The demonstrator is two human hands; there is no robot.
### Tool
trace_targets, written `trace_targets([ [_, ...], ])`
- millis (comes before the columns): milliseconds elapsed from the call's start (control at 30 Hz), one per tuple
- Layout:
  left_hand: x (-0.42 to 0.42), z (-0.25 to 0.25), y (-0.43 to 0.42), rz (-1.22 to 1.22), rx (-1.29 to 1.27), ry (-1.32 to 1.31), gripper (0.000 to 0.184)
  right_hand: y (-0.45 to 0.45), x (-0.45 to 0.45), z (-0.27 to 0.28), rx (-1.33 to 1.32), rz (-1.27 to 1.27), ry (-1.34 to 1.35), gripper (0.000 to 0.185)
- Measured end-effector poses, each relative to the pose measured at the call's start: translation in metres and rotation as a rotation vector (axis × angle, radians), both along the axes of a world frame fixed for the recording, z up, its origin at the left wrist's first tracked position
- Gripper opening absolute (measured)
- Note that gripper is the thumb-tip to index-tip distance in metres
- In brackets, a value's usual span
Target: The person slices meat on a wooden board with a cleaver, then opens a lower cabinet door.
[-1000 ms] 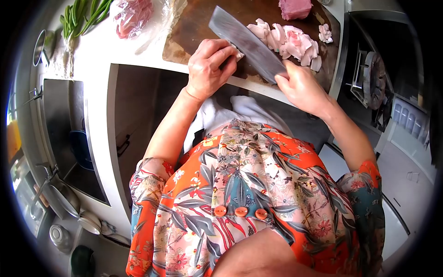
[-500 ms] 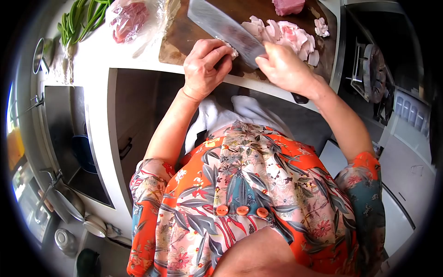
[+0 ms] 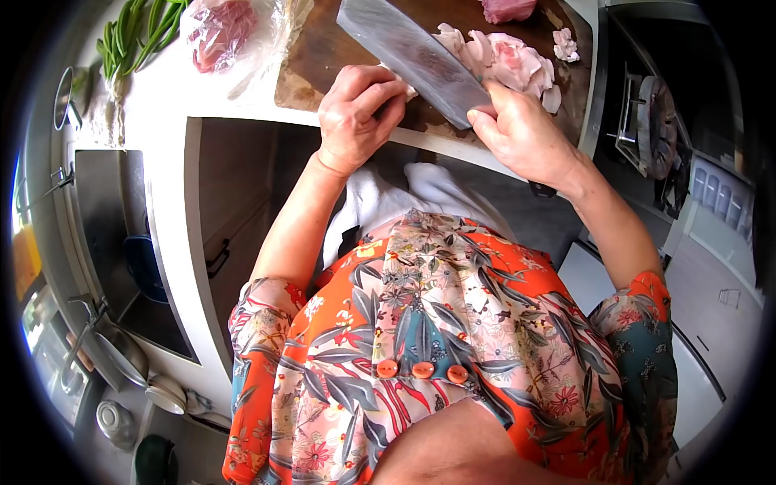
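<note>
My right hand (image 3: 529,137) grips a cleaver (image 3: 416,61) by its handle. The broad blade slants up and left across the brown cutting board (image 3: 311,69), passing just right of my left fingertips. With fingers curled in, my left hand (image 3: 360,121) presses a pale piece of meat (image 3: 404,83) at the board's near edge; the hand and blade hide most of it. Behind the blade lies a heap of pale pink meat slices (image 3: 517,65). A redder meat chunk (image 3: 508,10) sits at the far edge, and a small whitish scrap (image 3: 566,45) lies right of the heap.
Left of the board, raw meat in a clear plastic bag (image 3: 218,32) rests on the white counter (image 3: 162,89). Scallions (image 3: 133,36) lie farther left. A sink (image 3: 109,210) is at the left, and a dark stove (image 3: 655,129) stands at the right.
The cleaver and my right hand have moved slightly right and toward me, and the blade now shows more of its flat face. My left hand stays nearly in place on the meat.
</note>
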State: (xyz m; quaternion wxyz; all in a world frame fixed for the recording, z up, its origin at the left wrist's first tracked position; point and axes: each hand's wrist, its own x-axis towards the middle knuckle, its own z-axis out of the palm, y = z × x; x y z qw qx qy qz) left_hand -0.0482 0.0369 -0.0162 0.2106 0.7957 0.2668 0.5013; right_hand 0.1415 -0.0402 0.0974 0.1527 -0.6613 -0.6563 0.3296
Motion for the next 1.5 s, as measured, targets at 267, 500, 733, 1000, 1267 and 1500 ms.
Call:
trace_targets([
  [267, 0.001, 0.001, 0.0, -0.019, 0.004, -0.001, 0.02, -0.012, 0.008, 0.003, -0.11, -0.034, 0.033, 0.024],
  [500, 0.0, 0.0, 0.001, -0.028, -0.019, 0.005, 0.02, 0.004, 0.001, 0.0, -0.058, 0.003, 0.01, 0.024],
  [733, 0.001, 0.002, -0.001, -0.017, -0.012, 0.015, 0.02, -0.004, 0.003, 0.001, -0.052, 0.004, 0.017, 0.024],
  [1000, 0.002, 0.004, -0.002, -0.008, -0.025, 0.008, 0.019, 0.006, 0.003, -0.011, -0.006, 0.033, 0.013, 0.023],
  [1267, 0.002, 0.005, -0.002, 0.012, -0.029, 0.021, 0.019, 0.021, -0.003, -0.015, 0.049, 0.082, -0.053, 0.025],
  [1500, 0.003, 0.003, -0.003, 0.02, -0.032, 0.005, 0.018, -0.011, 0.007, 0.002, -0.102, 0.008, 0.04, 0.022],
])
